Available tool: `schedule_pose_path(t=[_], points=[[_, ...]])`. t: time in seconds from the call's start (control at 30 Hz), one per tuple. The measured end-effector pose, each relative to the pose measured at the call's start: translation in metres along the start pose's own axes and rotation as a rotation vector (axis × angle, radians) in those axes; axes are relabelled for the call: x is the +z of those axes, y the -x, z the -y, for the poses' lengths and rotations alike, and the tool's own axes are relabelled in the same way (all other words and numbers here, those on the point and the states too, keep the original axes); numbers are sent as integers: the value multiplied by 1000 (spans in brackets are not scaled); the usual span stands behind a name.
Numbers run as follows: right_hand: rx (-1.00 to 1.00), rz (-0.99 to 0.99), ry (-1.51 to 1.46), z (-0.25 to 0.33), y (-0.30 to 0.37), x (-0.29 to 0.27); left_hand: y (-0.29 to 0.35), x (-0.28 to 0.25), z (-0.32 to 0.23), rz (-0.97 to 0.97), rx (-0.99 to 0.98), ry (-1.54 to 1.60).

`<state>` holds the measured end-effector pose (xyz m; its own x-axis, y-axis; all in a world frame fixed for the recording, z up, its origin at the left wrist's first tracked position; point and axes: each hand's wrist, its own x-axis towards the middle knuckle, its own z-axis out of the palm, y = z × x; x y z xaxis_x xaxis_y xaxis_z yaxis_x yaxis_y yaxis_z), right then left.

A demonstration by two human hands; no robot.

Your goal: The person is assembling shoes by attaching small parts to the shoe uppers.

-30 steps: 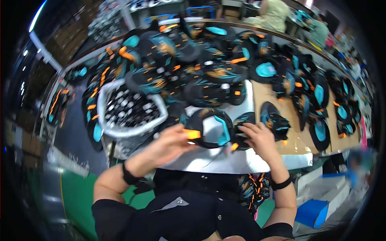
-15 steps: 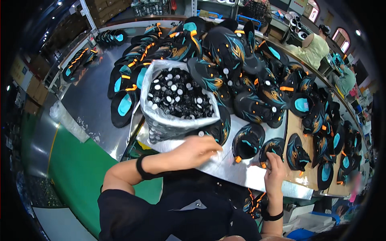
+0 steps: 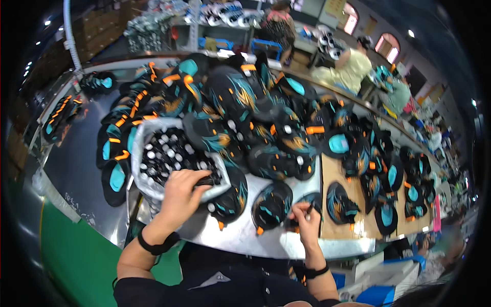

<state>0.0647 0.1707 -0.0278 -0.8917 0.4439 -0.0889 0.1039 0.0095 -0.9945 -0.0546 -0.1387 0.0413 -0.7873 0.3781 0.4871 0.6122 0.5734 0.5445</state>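
Note:
My left hand [image 3: 180, 197] reaches over the near rim of a clear plastic bag [image 3: 146, 189] full of small round black-and-white lace dials [image 3: 171, 148]. Its thumb and fingers are apart, with dark contents showing between them; whether they touch a piece I cannot tell. My right hand [image 3: 306, 222] is closed in a pinch at the near end of a black shoe upper [image 3: 313, 198], which the fingers partly cover. Left of it, another black upper [image 3: 272, 207] with an orange tab lies on the metal tabletop. One more upper [image 3: 232, 199] bears a white round dial beside the bag.
A big heap of black uppers [image 3: 230, 92] with teal and orange patterns fills the middle and far side. More uppers [image 3: 341, 203] lie on a brown board [image 3: 330, 174] at the right. Bare metal tabletop [image 3: 76, 169] extends left. Beyond the table, a person in yellow [image 3: 353, 69] sits.
My left hand has moved from the tabletop near the uppers to the bag's rim, its fingers now over the dials. The view has shifted, and my right hand stays by the same upper.

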Motion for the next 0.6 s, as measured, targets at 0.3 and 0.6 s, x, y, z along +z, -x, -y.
schedule_pose_path(t=[0.3, 0.6], points=[[224, 215, -90, 5, 19, -81, -30, 157, -55, 278, -112, 698], [-617, 219, 775, 25, 25, -38, 33, 158, -52, 310, -193, 454]])
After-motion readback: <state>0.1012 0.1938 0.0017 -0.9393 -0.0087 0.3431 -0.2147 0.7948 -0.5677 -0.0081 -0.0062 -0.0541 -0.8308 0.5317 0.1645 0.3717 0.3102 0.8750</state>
